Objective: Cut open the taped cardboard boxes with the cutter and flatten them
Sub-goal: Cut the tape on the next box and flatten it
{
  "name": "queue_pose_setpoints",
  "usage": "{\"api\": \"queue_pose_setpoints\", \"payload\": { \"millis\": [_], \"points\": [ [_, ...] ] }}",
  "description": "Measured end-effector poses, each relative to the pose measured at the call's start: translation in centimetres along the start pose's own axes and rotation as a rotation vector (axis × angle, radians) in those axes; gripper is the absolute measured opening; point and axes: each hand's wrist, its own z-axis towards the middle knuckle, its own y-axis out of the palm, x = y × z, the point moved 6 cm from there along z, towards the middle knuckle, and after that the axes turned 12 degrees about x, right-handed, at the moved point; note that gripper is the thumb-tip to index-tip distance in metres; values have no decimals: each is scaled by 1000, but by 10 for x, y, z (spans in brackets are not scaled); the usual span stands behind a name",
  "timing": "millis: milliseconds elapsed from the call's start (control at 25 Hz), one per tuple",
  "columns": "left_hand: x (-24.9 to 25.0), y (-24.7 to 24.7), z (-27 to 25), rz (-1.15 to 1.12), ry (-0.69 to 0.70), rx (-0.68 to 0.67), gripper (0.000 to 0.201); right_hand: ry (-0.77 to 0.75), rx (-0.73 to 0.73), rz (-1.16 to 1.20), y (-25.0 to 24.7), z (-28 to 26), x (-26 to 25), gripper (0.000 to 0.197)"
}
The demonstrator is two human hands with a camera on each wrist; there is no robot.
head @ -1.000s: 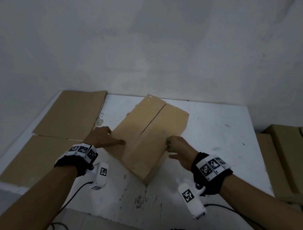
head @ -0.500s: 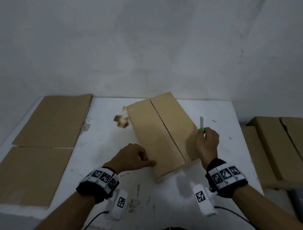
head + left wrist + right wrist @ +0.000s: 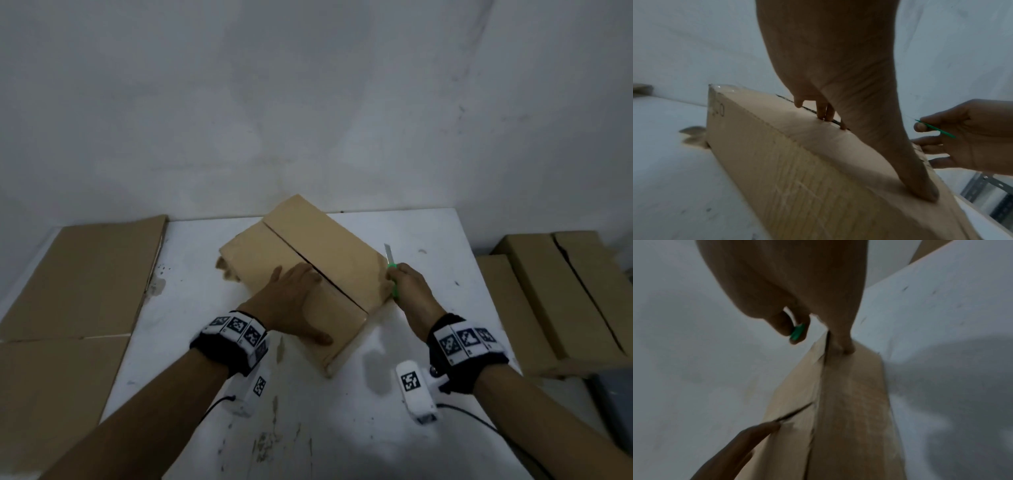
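A closed cardboard box (image 3: 318, 253) lies on the white table (image 3: 342, 411), turned at an angle, with a dark slit along its top seam. My left hand (image 3: 291, 305) lies flat on the near left flap, fingertips (image 3: 823, 113) at the slit and thumb pressed on the top near the edge. My right hand (image 3: 409, 287) is at the box's right side and grips a green cutter (image 3: 391, 270) with its blade pointing up and away; its lower fingers touch the box side. The cutter (image 3: 935, 129) (image 3: 797, 332) shows in both wrist views.
Flattened cardboard sheets (image 3: 78, 274) cover the table's left side. More closed boxes (image 3: 561, 294) stand off the table's right edge. A crumpled tape scrap (image 3: 226, 269) lies by the box's far left corner. A wall rises right behind the table.
The box has turned further and its near corner now points at me. My left hand moved from the box's near left edge onto its top. My right hand stays at the right side with the cutter.
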Motion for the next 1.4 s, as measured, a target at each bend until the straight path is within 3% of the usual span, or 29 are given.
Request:
{"api": "queue_pose_setpoints", "payload": {
  "millis": [200,400,520,600,800,960,1080,1280,1400],
  "points": [
    [-2,1,15,73,-15,64,131,-56,-15,-5,-29,12,-4,20],
    [0,0,16,154,-12,-9,133,-360,-147,-367,-28,-33,28,29],
    [6,-8,25,196,-26,-103,131,-295,-344,-372,-30,-53,48,30],
    [11,-15,31,167,-37,-126,128,-271,-387,-376,-33,-56,53,28],
    [19,-28,37,223,10,-26,115,-503,-309,-485,-36,-49,43,29],
    [17,-28,39,276,29,-37,118,-656,-215,-779,-33,-43,38,23],
    [15,-30,43,262,22,-33,116,-633,-181,-830,-33,-44,40,24],
    [18,-31,46,306,41,-34,114,-477,-186,-656,-30,-45,48,37],
    [19,-31,49,309,48,-60,117,-461,-204,-695,-23,-44,48,36]
  ]
}}
